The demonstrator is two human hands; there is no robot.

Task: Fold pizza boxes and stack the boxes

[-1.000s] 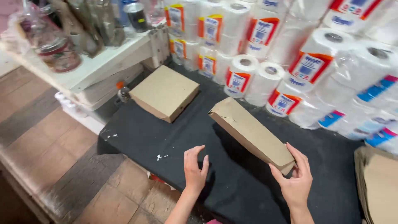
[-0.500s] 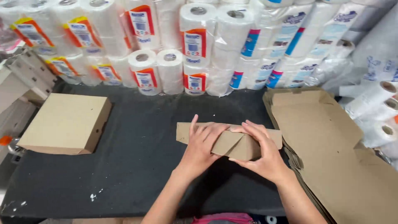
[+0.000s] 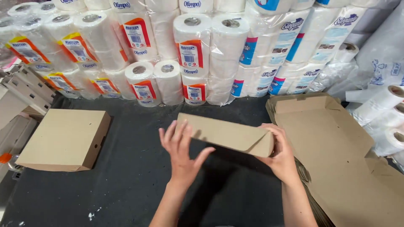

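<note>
Head view: cardboard piece (image 3: 227,135) spans between left hand (image 3: 182,147) and right hand (image 3: 280,150).

Well to the left of the fingers a closed flat brown cardboard box (image 3: 63,139) lies on the black table cover (image 3: 134,185). Just right of them a stack of unfolded cardboard blanks (image 3: 336,155) spreads open. Beyond the fingertips, wrapped rolls of white paper (image 3: 189,54) are piled along the back, touching one another.
</note>
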